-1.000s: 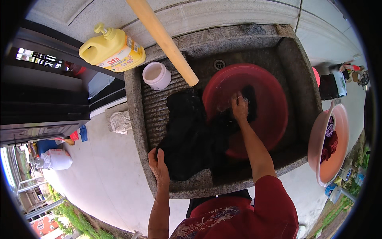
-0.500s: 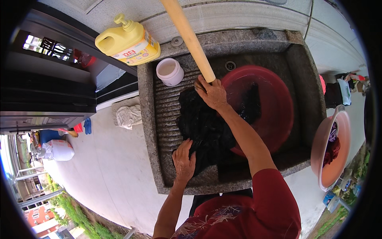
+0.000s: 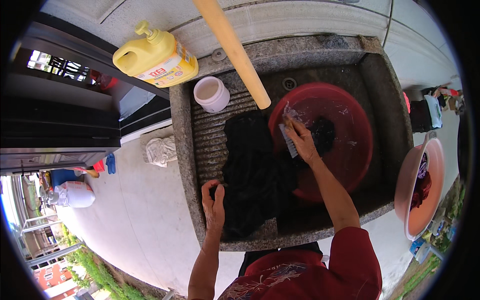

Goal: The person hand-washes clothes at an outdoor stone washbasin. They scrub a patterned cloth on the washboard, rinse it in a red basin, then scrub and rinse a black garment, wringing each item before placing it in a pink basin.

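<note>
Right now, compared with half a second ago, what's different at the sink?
The right hand has moved rightward from the black cloth to the red basin's left side, a brush visible in its grasp. The left hand has shifted left to the cloth's edge; its grip is unclear. The yellow bottle and pale tub stayed put.

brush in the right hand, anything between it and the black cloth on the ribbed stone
Only the red basin's left rim runs between the brush and the black cloth; the wooden pole ends farther back.
</note>
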Available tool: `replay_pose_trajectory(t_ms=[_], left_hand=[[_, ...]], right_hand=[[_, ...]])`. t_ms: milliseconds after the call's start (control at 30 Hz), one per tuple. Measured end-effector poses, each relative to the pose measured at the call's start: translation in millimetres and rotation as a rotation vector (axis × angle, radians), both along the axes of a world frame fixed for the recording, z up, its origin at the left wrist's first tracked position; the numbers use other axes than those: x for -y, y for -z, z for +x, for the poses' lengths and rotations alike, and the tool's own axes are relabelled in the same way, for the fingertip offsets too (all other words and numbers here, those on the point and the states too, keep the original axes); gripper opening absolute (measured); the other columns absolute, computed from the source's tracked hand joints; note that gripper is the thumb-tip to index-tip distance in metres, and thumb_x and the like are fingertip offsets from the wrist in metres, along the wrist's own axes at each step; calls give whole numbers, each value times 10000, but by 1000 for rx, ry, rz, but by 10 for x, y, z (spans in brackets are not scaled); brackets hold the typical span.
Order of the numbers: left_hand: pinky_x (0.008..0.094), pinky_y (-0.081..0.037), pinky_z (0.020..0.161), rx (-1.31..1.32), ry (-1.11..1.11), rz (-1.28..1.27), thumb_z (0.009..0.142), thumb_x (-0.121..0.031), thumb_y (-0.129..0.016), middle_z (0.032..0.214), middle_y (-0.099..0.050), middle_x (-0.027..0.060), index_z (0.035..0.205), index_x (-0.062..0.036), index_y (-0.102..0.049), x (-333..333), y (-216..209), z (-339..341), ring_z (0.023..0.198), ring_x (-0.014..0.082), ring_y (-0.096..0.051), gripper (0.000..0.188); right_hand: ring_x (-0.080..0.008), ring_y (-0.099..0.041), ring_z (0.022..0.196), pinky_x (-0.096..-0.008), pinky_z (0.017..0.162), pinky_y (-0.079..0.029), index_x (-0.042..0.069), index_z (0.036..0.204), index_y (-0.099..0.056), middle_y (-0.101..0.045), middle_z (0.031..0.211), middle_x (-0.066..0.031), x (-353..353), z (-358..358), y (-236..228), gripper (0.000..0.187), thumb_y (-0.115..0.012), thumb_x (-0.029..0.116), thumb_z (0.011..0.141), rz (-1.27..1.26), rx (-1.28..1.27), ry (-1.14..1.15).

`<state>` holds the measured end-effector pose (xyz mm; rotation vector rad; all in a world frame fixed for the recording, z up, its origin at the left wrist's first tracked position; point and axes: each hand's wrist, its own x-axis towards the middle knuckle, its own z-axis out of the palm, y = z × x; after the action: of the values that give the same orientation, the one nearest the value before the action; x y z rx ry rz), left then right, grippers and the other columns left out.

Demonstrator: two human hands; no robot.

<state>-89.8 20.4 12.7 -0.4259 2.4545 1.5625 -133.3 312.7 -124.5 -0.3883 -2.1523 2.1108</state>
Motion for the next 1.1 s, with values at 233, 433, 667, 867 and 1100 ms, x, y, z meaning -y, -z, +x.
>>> replay_pose_trajectory(t_ms=[233,433,667,867,1100], left_hand=[[467,-442,675,-77,291,-571,969,-436,-434,784,-639,167,971,-71,-571,-171,343,0,672,377,-599,390],[447,-407,787,-237,466,-875,861,-303,-633,979,-593,137,1052,-83,-558,-86,91,277,924,328,-556,301],[437,-391,856,-497,688,-766,795,-244,-710,1087,-510,103,1076,-88,-558,-805,334,-593,1026,312,-479,356],[249,-446,816,251,11,1017,943,-153,-565,872,-625,-12,927,-65,-582,-706,7,-1066,885,80,-581,91],[452,-314,1009,-414,147,-475,890,-315,-628,1338,-353,212,1361,-27,-344,-398,224,-655,1224,345,-377,621]], right_hand=[[-261,-520,909,-374,741,-447,183,1295,-530,-490,1064,-105,847,-58,-863,593,-725,317,751,1021,-549,-407],[-334,-521,888,-434,697,-485,158,1316,-519,-493,1006,-161,-253,-263,71,549,-669,284,803,1006,-51,302],[-311,-558,890,-408,747,-488,194,1303,-534,-525,1056,-140,-105,856,411,499,-650,288,827,1424,-68,-257],[-354,-577,989,-429,865,-480,184,1327,-517,-541,1124,-182,-582,408,-208,476,-606,285,870,659,490,-475],[-415,-519,1049,-468,887,-457,135,1391,-392,-448,1226,-215,-165,166,424,611,-638,238,841,938,102,159]])
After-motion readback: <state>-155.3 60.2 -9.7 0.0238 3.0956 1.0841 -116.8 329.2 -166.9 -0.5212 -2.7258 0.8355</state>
